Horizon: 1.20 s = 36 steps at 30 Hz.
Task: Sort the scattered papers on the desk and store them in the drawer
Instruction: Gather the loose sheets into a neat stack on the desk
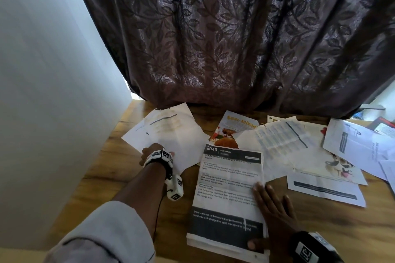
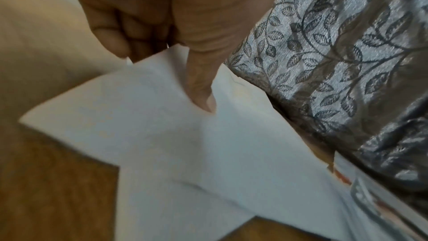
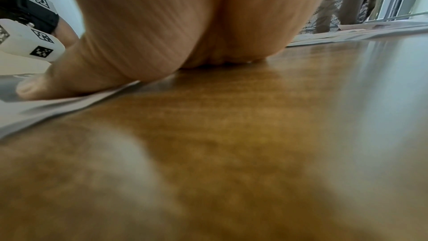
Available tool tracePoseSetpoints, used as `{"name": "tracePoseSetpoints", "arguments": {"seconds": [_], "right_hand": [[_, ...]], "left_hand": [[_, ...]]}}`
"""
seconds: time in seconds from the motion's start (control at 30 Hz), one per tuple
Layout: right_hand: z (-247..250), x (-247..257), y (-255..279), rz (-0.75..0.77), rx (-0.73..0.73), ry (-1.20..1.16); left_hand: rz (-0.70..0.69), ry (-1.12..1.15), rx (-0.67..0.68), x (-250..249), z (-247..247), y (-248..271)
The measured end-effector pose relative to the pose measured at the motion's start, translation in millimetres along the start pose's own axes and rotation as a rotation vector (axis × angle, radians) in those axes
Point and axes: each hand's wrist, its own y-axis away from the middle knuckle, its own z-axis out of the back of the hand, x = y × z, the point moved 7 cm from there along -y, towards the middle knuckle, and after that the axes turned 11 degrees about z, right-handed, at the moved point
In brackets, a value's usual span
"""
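A stack of printed sheets [image 1: 228, 194] lies near the desk's front edge. Its top page has a dark header reading 2945. My right hand [image 1: 275, 211] lies flat beside it, fingers straight, thumb [image 3: 32, 87] pressing the bottom right corner. My left hand [image 1: 152, 151] reaches to the white sheets [image 1: 171, 132] at the back left and pinches one sheet's [image 2: 162, 125] near edge between thumb [image 2: 201, 87] and curled fingers. More loose papers [image 1: 299, 147] spread across the right half of the desk.
The wooden desk [image 1: 102, 168] is bounded by a white wall [image 1: 53, 70] on the left and a dark leaf-patterned curtain [image 1: 235, 38] hanging down to its back edge. A colourful flyer [image 1: 233, 128] lies mid-desk. No drawer is in view.
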Motion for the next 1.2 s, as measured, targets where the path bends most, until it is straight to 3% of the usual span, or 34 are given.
{"name": "tracePoseSetpoints", "arguments": {"seconds": [0.1,0.2,0.37,0.43,0.5,0.57,0.67,0.8,0.97,1.2], "right_hand": [[0.8,0.1,0.5,0.0,-0.003,-0.008],[0.2,0.1,0.0,-0.002,-0.007,-0.008],[-1.9,-1.9,-1.1,0.004,-0.024,-0.009],[-2.9,-2.4,-1.3,0.011,-0.024,-0.021],[-3.8,-3.3,-1.1,0.011,-0.024,-0.017],[-4.3,-4.3,-1.5,0.011,-0.027,-0.008],[-5.6,-4.6,-2.7,0.01,-0.032,0.007],[-6.3,-5.2,-4.6,0.003,-0.048,0.009],[-7.9,-6.2,-6.6,0.012,-0.048,0.04],[-3.8,-8.9,-4.5,0.014,-0.054,0.092]], "left_hand": [[-0.13,-0.091,0.038,-7.4,5.9,2.6],[-0.212,-0.184,-0.072,-2.4,26.9,5.7],[-0.295,0.002,-0.202,9.5,80.6,-15.8],[-0.286,0.242,-0.207,13.4,99.0,-14.7],[-0.279,0.605,-0.069,17.8,98.0,-4.2],[-0.288,0.878,0.157,18.2,85.6,18.7],[-0.289,1.095,0.487,18.3,50.4,58.6],[-0.419,0.948,0.694,20.0,2.6,100.3],[-0.586,0.542,0.74,41.4,-50.1,114.8],[-0.593,0.203,0.724,59.1,-73.9,114.6]]}}
